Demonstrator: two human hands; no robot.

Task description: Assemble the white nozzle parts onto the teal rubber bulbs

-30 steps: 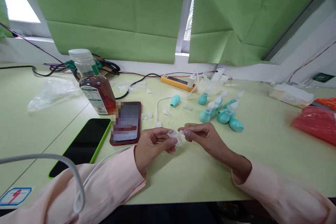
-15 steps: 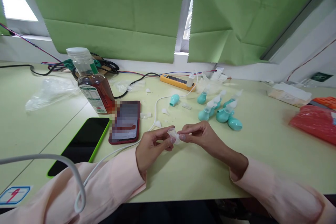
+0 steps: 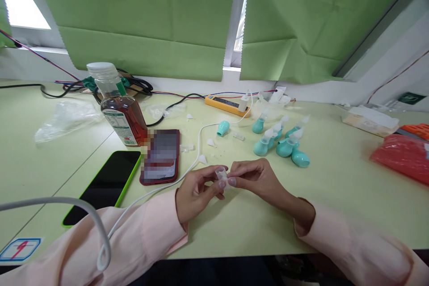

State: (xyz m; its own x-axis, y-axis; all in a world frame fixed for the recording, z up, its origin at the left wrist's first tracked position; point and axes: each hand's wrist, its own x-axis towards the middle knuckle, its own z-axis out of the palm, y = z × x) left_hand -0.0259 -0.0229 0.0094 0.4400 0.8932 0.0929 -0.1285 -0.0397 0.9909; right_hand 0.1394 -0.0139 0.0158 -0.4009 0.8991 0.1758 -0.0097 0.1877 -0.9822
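Above the table's (image 3: 248, 228) near side, a clear plastic piece (image 3: 221, 173) is being gripped by the left hand (image 3: 195, 193) and pinched at its side by the right hand (image 3: 256, 177) — apparently unfinished. Beyond, several tipped teal bulbs (image 3: 260, 147) are being grouped as if done, while a bare teal bulb (image 3: 223, 128) and loose white pieces (image 3: 211, 143) are seemingly being left over. Leftward, space is being taken by a white cable (image 3: 199, 140) — possibly in the way — two phones (image 3: 103, 187) and a bottle (image 3: 122, 120).

Right hand (image 3: 259, 178) — nearer left hand (image 3: 196, 194)
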